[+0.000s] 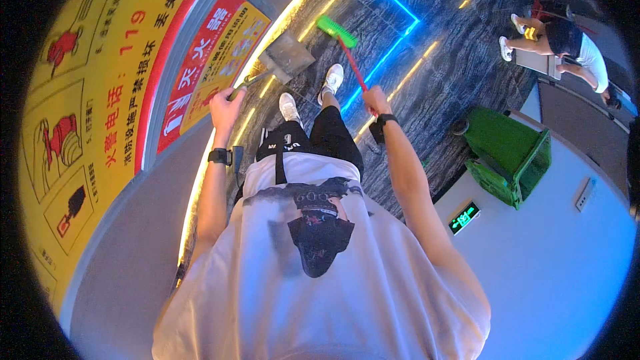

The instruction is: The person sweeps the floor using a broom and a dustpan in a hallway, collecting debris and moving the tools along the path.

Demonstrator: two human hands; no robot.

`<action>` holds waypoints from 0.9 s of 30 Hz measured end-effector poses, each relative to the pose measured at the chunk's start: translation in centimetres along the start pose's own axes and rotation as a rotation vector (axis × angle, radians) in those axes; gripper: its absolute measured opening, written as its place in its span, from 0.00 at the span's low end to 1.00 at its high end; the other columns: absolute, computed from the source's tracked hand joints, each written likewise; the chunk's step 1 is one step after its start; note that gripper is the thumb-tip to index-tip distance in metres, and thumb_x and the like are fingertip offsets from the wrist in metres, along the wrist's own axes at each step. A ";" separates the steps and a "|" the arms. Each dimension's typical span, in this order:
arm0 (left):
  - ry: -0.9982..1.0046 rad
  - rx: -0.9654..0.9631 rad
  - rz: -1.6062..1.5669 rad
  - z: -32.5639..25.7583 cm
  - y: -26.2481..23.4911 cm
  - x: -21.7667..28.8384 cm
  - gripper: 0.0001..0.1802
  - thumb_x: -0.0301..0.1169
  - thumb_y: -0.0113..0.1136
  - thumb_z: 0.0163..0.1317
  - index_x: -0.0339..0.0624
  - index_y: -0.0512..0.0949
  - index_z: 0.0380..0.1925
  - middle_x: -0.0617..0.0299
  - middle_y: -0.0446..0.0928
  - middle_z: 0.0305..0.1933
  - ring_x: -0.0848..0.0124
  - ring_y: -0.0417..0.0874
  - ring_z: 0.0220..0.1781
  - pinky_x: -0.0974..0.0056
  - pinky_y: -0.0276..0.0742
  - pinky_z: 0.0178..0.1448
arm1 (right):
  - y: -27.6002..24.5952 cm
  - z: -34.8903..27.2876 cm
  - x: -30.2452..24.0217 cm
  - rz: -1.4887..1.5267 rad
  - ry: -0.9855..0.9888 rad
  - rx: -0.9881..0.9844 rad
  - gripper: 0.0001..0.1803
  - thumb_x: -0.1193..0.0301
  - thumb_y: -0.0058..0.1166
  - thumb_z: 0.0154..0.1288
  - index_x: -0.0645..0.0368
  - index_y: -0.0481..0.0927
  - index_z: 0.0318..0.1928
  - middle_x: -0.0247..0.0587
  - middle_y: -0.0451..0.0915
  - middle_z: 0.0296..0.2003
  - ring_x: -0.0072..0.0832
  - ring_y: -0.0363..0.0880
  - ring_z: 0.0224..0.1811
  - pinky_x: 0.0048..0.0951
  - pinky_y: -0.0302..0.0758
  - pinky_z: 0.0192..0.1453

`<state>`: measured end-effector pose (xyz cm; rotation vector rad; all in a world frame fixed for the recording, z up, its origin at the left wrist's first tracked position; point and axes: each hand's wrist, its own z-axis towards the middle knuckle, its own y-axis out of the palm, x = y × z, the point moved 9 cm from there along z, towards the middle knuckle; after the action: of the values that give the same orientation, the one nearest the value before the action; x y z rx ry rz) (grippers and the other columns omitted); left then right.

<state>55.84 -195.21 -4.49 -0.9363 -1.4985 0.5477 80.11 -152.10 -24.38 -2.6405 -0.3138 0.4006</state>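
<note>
One broom point(341, 43), one dustpan point(285, 55), perhaps one bin point(510, 153)

Dim hall, neon glare, fisheye warp

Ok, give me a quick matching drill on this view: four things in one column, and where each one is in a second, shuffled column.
Things:
1. broom
2. dustpan
3. green bin
4. yellow poster

Places:
A. on the wall at the person's left
B. held by the left hand
C. lying tipped on the floor at the right
D. held by the right hand

Pairs: 1-D, 2-B, 3-C, 4-A
</note>
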 end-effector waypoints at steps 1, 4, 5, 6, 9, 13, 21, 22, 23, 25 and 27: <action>0.004 0.004 -0.014 -0.5 -0.2 -1.2 0.27 0.51 0.68 0.58 0.33 0.84 0.31 0.42 0.75 0.19 0.51 0.78 0.21 0.53 0.73 0.32 | 0.7 -1.7 0.6 -0.026 -0.011 -0.011 0.15 0.74 0.48 0.62 0.71 0.80 0.22 0.58 0.81 0.17 0.44 0.85 0.19 0.44 0.79 0.23; -0.045 -0.001 -0.074 -1.9 -1.1 -4.9 0.27 0.52 0.67 0.58 0.34 0.85 0.31 0.42 0.75 0.19 0.49 0.79 0.22 0.52 0.73 0.32 | 3.0 -6.2 1.5 -0.005 0.029 -0.085 0.19 0.71 0.49 0.66 0.70 0.79 0.20 0.54 0.79 0.15 0.40 0.80 0.13 0.44 0.73 0.17; -0.058 -0.033 -0.067 -2.3 -1.1 -5.9 0.27 0.52 0.67 0.58 0.34 0.85 0.31 0.42 0.76 0.19 0.49 0.79 0.23 0.52 0.73 0.33 | 3.3 -7.1 1.2 -0.010 -0.015 -0.077 0.19 0.71 0.50 0.66 0.69 0.79 0.20 0.53 0.79 0.15 0.38 0.79 0.12 0.44 0.72 0.16; -0.064 -0.072 -0.064 -2.6 -0.9 -6.3 0.27 0.53 0.67 0.58 0.35 0.85 0.31 0.42 0.76 0.20 0.49 0.80 0.23 0.52 0.74 0.34 | 3.4 -7.2 2.0 -0.016 -0.011 -0.065 0.19 0.71 0.50 0.66 0.69 0.79 0.20 0.53 0.79 0.15 0.38 0.79 0.12 0.44 0.72 0.16; -0.047 -0.103 -0.075 -3.6 -1.2 -5.6 0.27 0.53 0.68 0.57 0.36 0.86 0.32 0.41 0.77 0.21 0.47 0.82 0.25 0.52 0.76 0.35 | 3.1 -4.8 6.6 -0.033 -0.032 -0.018 0.18 0.71 0.51 0.66 0.68 0.78 0.19 0.51 0.77 0.13 0.35 0.76 0.11 0.39 0.67 0.13; -0.157 -0.155 -0.046 -5.7 -2.4 -7.9 0.27 0.55 0.68 0.57 0.38 0.87 0.33 0.40 0.79 0.24 0.45 0.84 0.30 0.51 0.78 0.37 | 3.0 -5.4 4.2 0.414 0.092 -0.046 0.13 0.69 0.51 0.69 0.63 0.83 0.30 0.34 0.73 0.15 0.20 0.63 0.08 0.28 0.54 0.12; -0.285 -0.107 -0.049 -8.4 -2.7 -10.3 0.28 0.55 0.68 0.58 0.37 0.87 0.37 0.43 0.83 0.28 0.49 0.86 0.31 0.53 0.79 0.38 | -0.6 6.5 -6.5 0.642 0.079 -0.133 0.18 0.68 0.50 0.64 0.56 0.76 0.16 0.42 0.76 0.13 0.27 0.74 0.11 0.32 0.62 0.12; -0.287 -0.045 -0.055 -9.3 -3.6 -10.6 0.26 0.53 0.68 0.59 0.37 0.87 0.37 0.44 0.82 0.26 0.52 0.86 0.29 0.54 0.78 0.37 | -0.3 7.4 -10.3 0.499 -0.071 -0.120 0.16 0.68 0.51 0.65 0.56 0.76 0.20 0.38 0.74 0.14 0.25 0.69 0.10 0.29 0.59 0.12; -0.318 -0.033 -0.035 -10.1 -4.2 -10.9 0.26 0.53 0.68 0.59 0.37 0.87 0.37 0.44 0.82 0.26 0.52 0.86 0.29 0.54 0.78 0.37 | -0.1 8.7 -13.2 0.362 -0.222 -0.100 0.14 0.69 0.52 0.66 0.57 0.76 0.23 0.34 0.72 0.14 0.22 0.64 0.09 0.27 0.56 0.12; -0.286 -0.120 -0.122 -7.6 -1.4 -7.9 0.25 0.51 0.68 0.59 0.36 0.86 0.33 0.46 0.79 0.22 0.55 0.82 0.24 0.56 0.76 0.34 | -7.3 15.1 -14.3 -0.746 -0.873 0.099 0.12 0.72 0.53 0.62 0.60 0.74 0.21 0.41 0.73 0.15 0.26 0.66 0.10 0.28 0.57 0.11; -0.351 -0.023 -0.007 -10.8 -4.3 -9.7 0.25 0.50 0.68 0.60 0.34 0.84 0.30 0.47 0.76 0.19 0.57 0.75 0.20 0.56 0.73 0.32 | -1.6 18.5 -18.6 -0.473 -0.549 0.096 0.10 0.70 0.58 0.52 0.57 0.79 0.17 0.43 0.78 0.16 0.32 0.76 0.16 0.33 0.68 0.18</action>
<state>64.77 -207.40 -5.01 -0.8832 -1.8241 0.7184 56.43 -148.67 -35.28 -2.2177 -1.0336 0.9385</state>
